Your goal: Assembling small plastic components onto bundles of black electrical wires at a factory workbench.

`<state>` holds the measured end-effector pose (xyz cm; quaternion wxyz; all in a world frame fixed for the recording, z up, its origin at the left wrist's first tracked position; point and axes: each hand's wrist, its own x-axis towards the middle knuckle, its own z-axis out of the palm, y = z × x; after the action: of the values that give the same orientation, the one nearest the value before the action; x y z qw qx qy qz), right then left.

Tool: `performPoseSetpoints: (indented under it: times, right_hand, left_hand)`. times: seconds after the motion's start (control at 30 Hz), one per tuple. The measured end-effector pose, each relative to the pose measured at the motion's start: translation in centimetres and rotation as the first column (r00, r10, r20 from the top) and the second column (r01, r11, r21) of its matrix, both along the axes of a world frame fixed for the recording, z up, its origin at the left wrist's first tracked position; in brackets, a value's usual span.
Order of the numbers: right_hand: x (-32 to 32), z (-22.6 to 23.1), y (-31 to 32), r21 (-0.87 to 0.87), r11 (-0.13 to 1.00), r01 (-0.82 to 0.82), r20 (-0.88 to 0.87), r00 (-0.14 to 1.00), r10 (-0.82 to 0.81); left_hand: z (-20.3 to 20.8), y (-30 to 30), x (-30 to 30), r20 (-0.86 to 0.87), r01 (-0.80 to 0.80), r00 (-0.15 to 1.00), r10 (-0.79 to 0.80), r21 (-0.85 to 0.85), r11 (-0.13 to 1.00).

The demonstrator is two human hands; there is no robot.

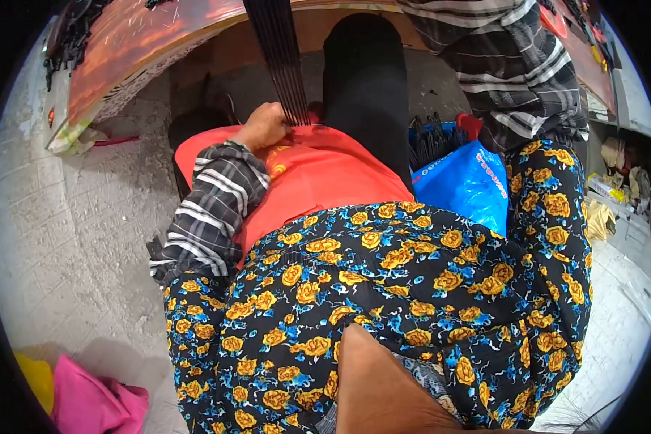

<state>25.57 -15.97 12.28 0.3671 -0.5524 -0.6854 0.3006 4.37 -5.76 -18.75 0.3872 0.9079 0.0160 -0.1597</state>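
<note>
A flat bundle of long, thin black strips (276, 50) runs down from the table edge to the red cloth on my lap. My left hand (264, 127) is closed at the lower end of the strips, its fingers curled and partly hidden. Red cloth (322, 170) with a yellow print lies beneath that hand, over my legs. My right arm, in a plaid sleeve (517, 65), reaches up toward the table, and its hand is outside the picture.
A wooden table (141, 54) with a glossy orange top curves across the far side, black pieces (76, 36) at its left. Beside my right leg stands a blue plastic bag (466, 184) near thin black pieces (435, 141). Pink cloth (94, 394) lies on the dusty floor.
</note>
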Motion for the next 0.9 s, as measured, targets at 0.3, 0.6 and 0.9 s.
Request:
performPoseSetpoints:
  times: [0.3, 0.6, 0.9]
  right_hand:
    - [0.2, -1.7, 1.3, -0.149, 0.985, -0.086, -0.158, 0.986, 0.062]
    - [-1.9, -0.6, 0.4, -0.310, 0.946, -0.094, -0.128, 0.990, 0.057]
    - [-3.9, -5.8, 2.0, -0.253, 0.905, -0.342, -0.315, 0.914, 0.257]
  left_hand:
    - [-1.5, -2.0, -1.7, -0.035, -0.095, 0.993, 0.109, 0.284, 0.954]
    - [-0.8, -4.4, -4.4, 0.123, -0.150, 0.979, 0.162, -0.101, 0.983]
    - [-4.6, -6.2, -8.5, 0.032, -0.194, 0.981, 0.193, 0.061, 0.979]
